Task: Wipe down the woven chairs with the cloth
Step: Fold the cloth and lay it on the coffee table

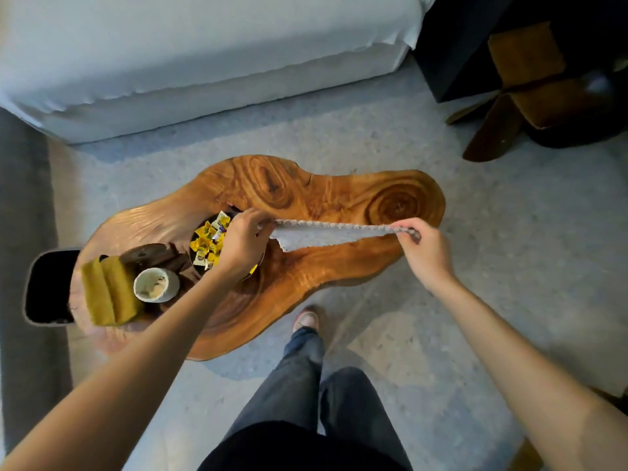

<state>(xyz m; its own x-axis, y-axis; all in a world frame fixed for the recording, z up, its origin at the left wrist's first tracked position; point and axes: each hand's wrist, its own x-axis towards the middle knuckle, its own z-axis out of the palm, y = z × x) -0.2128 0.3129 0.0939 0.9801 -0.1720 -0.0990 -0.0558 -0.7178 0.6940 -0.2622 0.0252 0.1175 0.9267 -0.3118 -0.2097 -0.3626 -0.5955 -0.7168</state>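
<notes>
**Both hands hold the cloth stretched over the wooden table**

The left hand (243,244) pinches one end of the cloth (326,234), with thumb and fingers closed on its edge. The right hand (423,251) grips the other end, its fingers curled round a bunched corner. Between them the pale, speckled cloth runs in a nearly straight, taut line, and a loose flap hangs down near the left hand. The cloth is held just above the table (339,198), a slab of irregular outline with strong ring grain; whether the flap touches the wood cannot be told.

Under the left wrist sits a dark bowl (209,243) filled with yellow-wrapped sweets. To its left are a dark wooden disc (149,254), a white cup (156,285) lying on its side with its mouth towards the camera, and a folded mustard towel (108,294) at the table's left end. A black object (47,287) lies just beyond that end, partly under the slab's edge.

The person's legs (306,368) in dark jeans stand at the near side of the table, one shoe (307,317) close to the slab's edge. A white sofa (204,45) fills the far side, across the grey speckled floor (509,232). At the top right is a chair (530,59) with a brown cushion and splayed wooden legs, well apart from the cloth; its weave is too blurred to make out.
</notes>
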